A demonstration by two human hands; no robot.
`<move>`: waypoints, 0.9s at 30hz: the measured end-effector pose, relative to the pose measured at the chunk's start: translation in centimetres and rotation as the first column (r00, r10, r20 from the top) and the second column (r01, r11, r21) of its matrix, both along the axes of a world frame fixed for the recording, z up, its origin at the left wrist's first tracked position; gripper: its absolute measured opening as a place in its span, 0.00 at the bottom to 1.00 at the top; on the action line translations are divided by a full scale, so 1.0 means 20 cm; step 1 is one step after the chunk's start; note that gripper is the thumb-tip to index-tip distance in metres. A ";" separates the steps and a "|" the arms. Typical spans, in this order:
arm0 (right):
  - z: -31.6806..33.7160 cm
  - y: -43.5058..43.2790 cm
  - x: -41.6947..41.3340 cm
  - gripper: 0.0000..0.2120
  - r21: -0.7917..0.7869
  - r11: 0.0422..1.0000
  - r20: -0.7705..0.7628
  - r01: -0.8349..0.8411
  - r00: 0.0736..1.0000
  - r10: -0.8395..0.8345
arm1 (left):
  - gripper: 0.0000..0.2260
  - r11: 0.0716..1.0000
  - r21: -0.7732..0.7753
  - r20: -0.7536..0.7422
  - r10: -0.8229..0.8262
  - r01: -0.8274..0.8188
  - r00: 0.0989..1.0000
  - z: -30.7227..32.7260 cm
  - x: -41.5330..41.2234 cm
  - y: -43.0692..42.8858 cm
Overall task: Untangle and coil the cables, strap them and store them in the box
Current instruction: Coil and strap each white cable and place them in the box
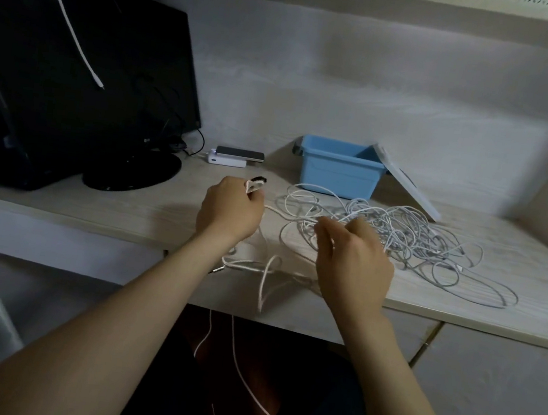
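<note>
Pinching a cable end [255, 184] in my left hand [230, 210], right hand [355, 262] loose-fingered over the light, floppy tangle [410, 236] at centre-right before the box [335, 175], I judge its ends the surest hold.

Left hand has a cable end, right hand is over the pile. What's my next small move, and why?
Probably lower the right hand and pinch the strand that the left hand grips, then draw it out of the tangle. The right hand is open and holds nothing, and that strand runs into the knotted pile.
</note>
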State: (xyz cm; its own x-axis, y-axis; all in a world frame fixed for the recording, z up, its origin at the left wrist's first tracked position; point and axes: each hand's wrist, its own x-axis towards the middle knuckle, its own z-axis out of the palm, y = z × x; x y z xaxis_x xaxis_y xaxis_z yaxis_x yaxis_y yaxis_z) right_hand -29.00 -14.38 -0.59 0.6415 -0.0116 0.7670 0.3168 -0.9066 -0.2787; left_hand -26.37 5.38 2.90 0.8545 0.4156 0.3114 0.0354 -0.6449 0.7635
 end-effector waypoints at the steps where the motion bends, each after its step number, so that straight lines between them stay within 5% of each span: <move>1: 0.01 0.01 0.00 0.06 -0.077 0.997 0.032 0.025 0.999 -0.022 | 0.16 0.999 0.039 -0.010 0.027 -0.027 1.000 -0.01 0.01 0.01; 4: 0.03 0.05 -0.02 0.17 -0.177 0.982 0.013 0.060 0.998 -0.059 | 0.13 0.999 0.037 -0.041 0.040 -0.039 0.998 0.00 0.01 0.01; 8: 0.04 0.05 -0.03 0.38 -0.301 0.950 -0.230 0.086 0.960 -0.160 | 0.12 0.991 -0.121 -0.065 -0.058 0.049 0.996 0.02 -0.01 0.01; 12: 0.06 0.04 -0.02 0.33 -0.230 0.972 -0.200 0.039 0.976 -0.087 | 0.08 0.862 -0.470 -0.051 -0.243 0.191 0.969 0.06 -0.04 0.00; 17: 0.09 0.09 -0.04 0.06 0.075 0.978 -0.186 -0.193 0.961 0.204 | 0.12 0.774 -0.528 -0.078 -0.454 0.349 0.888 0.09 -0.08 -0.03; 20: 0.08 0.11 -0.04 0.20 0.115 0.955 -0.099 -0.272 0.954 0.284 | 0.15 0.760 -0.505 -0.086 -0.515 0.409 0.853 0.11 -0.09 -0.05; 24: 0.07 0.11 -0.01 0.13 0.177 0.935 -0.135 -0.309 0.933 0.334 | 0.14 0.773 -0.449 -0.070 -0.530 0.448 0.845 0.12 -0.10 -0.08; 27: 0.11 0.13 -0.03 0.36 0.302 0.925 -0.272 -0.232 0.909 0.317 | 0.13 0.792 -0.391 -0.064 -0.532 0.469 0.844 0.12 -0.10 -0.10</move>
